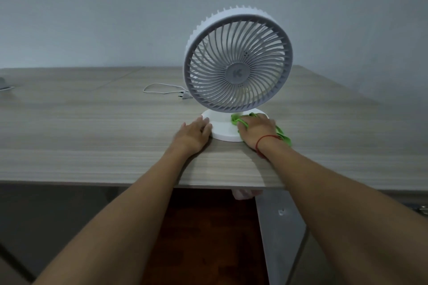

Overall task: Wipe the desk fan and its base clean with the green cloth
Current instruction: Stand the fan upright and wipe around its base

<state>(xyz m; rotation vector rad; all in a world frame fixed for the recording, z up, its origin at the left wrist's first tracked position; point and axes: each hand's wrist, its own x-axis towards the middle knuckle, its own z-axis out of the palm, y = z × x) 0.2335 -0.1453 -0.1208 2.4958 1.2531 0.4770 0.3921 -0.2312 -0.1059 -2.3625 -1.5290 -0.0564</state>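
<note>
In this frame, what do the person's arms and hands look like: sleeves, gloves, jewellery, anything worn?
Both arms are bare from the bottom of the frame to the wrists, with no sleeves in sight. Both hands are bare too, with no gloves. The left hand shows no rings, watch or band. The right hand has a thin red string bracelet looped around its wrist. No other markings are visible.

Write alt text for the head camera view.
A right hand presses a green cloth onto the round white base of a desk fan, while the left hand rests flat against the base's left edge. The fan's unplugged cord lies behind on the wooden desk.
</note>
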